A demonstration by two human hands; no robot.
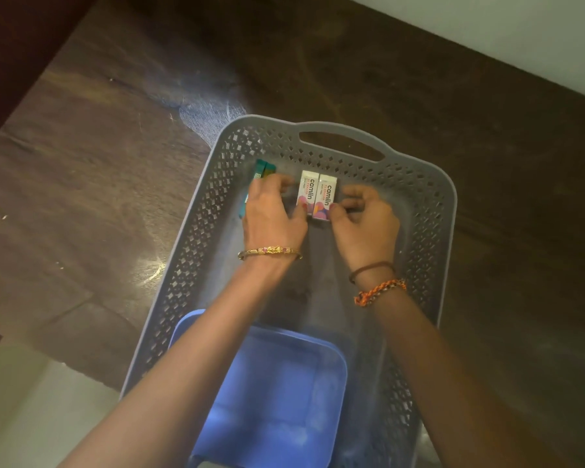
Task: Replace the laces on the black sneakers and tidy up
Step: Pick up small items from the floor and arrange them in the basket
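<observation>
Two small white boxes printed "camlin" lie side by side on the floor of a grey perforated basket (416, 197), near its far end below the cut-out handle: the left box (307, 190) and the right box (325, 195), their long sides touching. We see a pair of teal packets (263, 168) standing against the basket's left wall, partly hidden behind our left hand (273, 216). A blue plastic tub (277, 393) sits at the near end of the basket, under our forearms, its left rim lapping over the basket's edge. The basket rests on a dark brown wooden surface (98, 170) with pale scuff marks; a light wall runs along the upper right.

Our left hand lies with fingers loosely bent, the thumb tip on the lower end of the left box; whether the other fingers grip the teal packets we cannot tell. Our right hand (365, 219) has its fingers curled, thumb and forefinger pinching the lower right corner of the right box. A gold bangle (270, 251) circles the left wrist; a brown band and an orange braided thread (379, 292) circle the right.

The black sneakers and their laces are out of our view.
</observation>
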